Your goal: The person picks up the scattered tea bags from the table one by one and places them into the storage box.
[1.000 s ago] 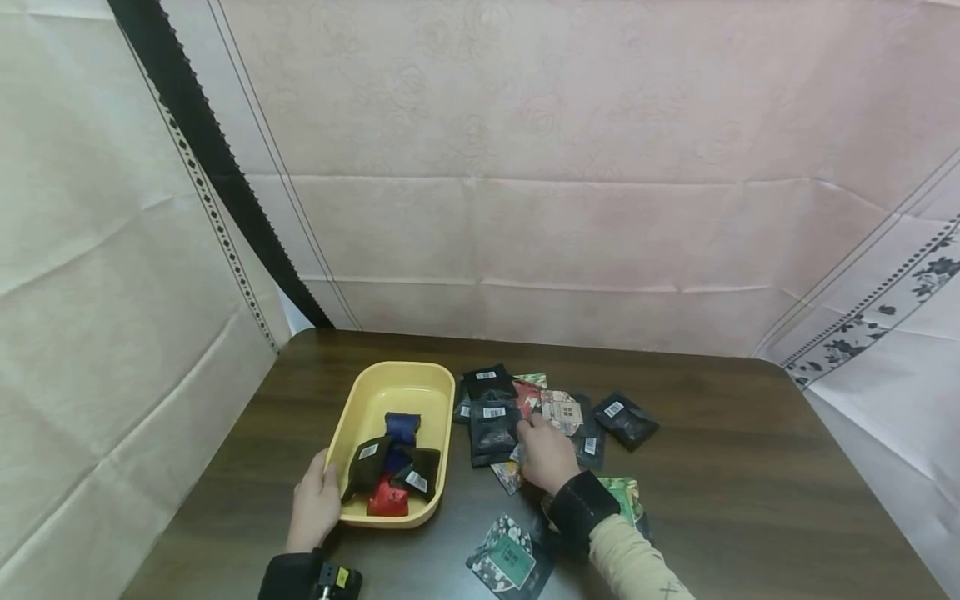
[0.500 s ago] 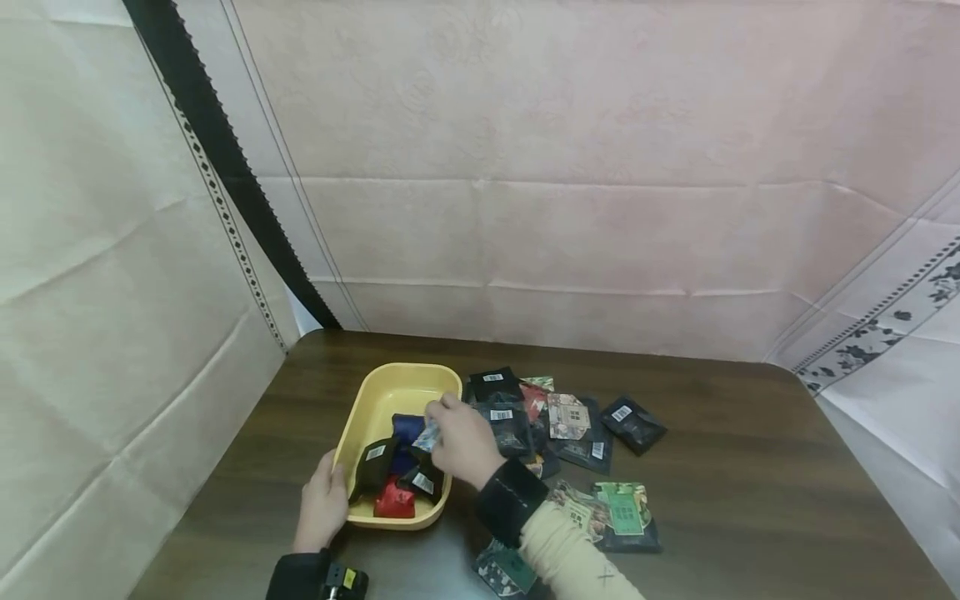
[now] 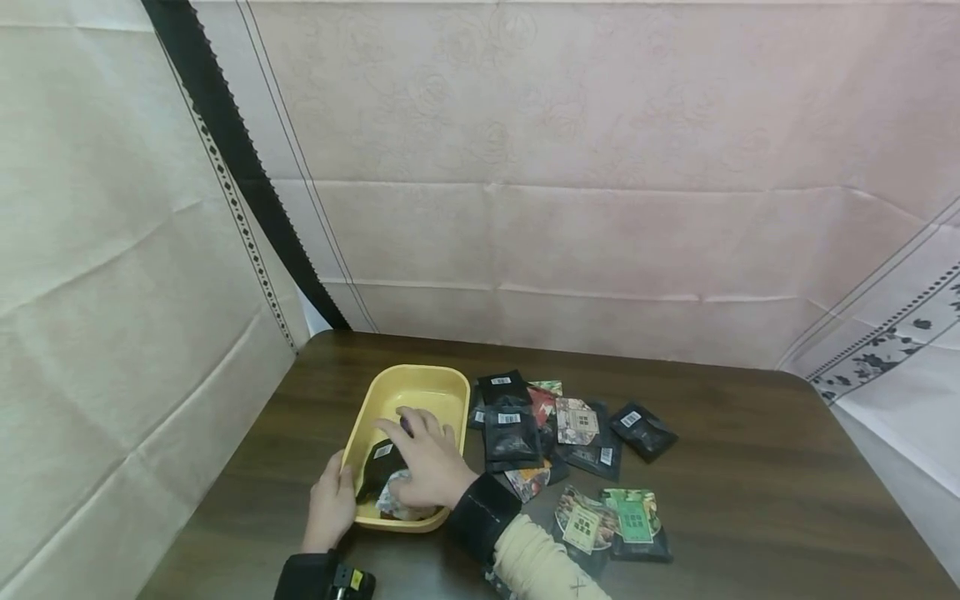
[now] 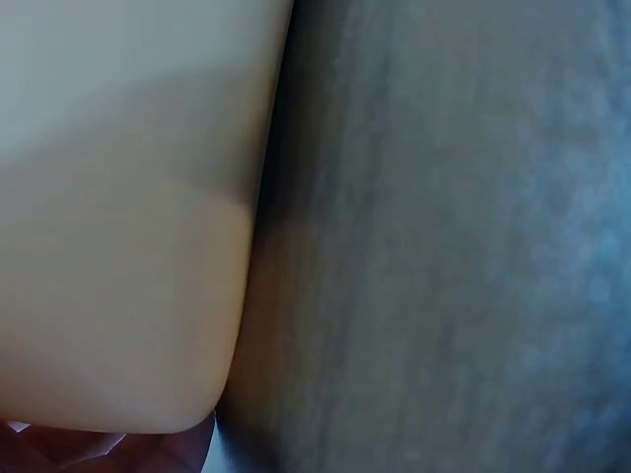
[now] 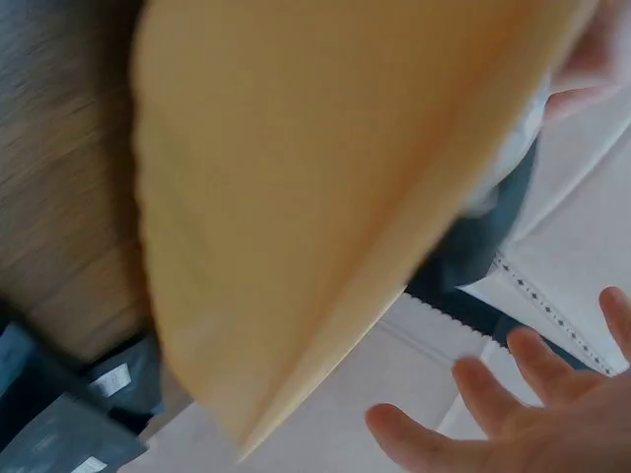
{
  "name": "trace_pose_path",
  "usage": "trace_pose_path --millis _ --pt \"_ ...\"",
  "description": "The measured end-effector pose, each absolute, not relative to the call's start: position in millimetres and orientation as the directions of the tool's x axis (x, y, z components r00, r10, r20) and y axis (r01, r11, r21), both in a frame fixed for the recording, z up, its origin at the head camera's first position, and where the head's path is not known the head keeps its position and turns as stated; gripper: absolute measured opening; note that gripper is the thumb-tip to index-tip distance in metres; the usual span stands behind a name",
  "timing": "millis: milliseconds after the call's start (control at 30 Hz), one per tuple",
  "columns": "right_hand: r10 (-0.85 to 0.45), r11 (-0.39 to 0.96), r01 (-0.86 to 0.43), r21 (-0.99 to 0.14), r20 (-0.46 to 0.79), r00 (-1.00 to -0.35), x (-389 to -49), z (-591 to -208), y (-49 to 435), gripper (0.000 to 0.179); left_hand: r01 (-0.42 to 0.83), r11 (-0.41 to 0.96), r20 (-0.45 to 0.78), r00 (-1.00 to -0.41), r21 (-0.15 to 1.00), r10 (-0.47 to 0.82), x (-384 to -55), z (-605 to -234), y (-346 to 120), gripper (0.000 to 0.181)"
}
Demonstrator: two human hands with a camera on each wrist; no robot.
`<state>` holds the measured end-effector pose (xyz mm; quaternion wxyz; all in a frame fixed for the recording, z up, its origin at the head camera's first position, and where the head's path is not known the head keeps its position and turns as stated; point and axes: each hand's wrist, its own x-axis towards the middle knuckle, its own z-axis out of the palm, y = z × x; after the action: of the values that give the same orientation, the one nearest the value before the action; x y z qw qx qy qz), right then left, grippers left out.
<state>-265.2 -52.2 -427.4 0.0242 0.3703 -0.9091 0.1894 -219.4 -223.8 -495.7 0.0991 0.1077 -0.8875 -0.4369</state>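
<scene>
Pale cloth (image 3: 600,167) is hanging behind the brown table (image 3: 735,483); the left hand (image 3: 331,504) is gripping a yellow tray (image 3: 427,385), the right hand (image 3: 431,465) reaching wide-fingered over packets (image 3: 378,468) inside.

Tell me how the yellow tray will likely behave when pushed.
The yellow tray looks fairly stiff, since its walls keep their shape where the left hand holds it. It would probably slide rather than roll, sitting flat and wide. The loose packets inside might shift.
</scene>
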Motion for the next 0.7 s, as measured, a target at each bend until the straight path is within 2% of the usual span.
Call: trace_pose_path --millis 133,267,433,567,700 --pt "-0.631 0.663 -0.682 -0.307 0.261 -0.731 -275 -432 -34 0.07 -0.126 0.59 0.067 -0.953 0.798 -0.294 -220 -495 -223 0.037" --pt "-0.526 0.738 -0.604 -0.302 0.302 -0.795 -295 -440 -5 0.065 -0.146 0.584 0.038 -0.956 0.799 -0.29 -220 -495 -222 0.038" --pt "-0.411 0.843 -0.443 -0.304 0.168 -0.896 -315 -461 26 0.068 -0.159 0.588 0.028 -0.955 0.793 -0.297 -219 -493 -223 0.038" --pt "-0.39 0.889 -0.39 -0.242 0.048 -0.919 -322 -479 36 0.072 -0.16 0.589 0.028 -0.954 0.792 -0.298 -219 -493 -224 0.038" --pt "-0.37 0.91 -0.369 -0.188 0.034 -0.929 -324 -487 36 0.065 -0.151 0.585 0.037 -0.954 0.797 -0.296 -220 -495 -222 0.038"
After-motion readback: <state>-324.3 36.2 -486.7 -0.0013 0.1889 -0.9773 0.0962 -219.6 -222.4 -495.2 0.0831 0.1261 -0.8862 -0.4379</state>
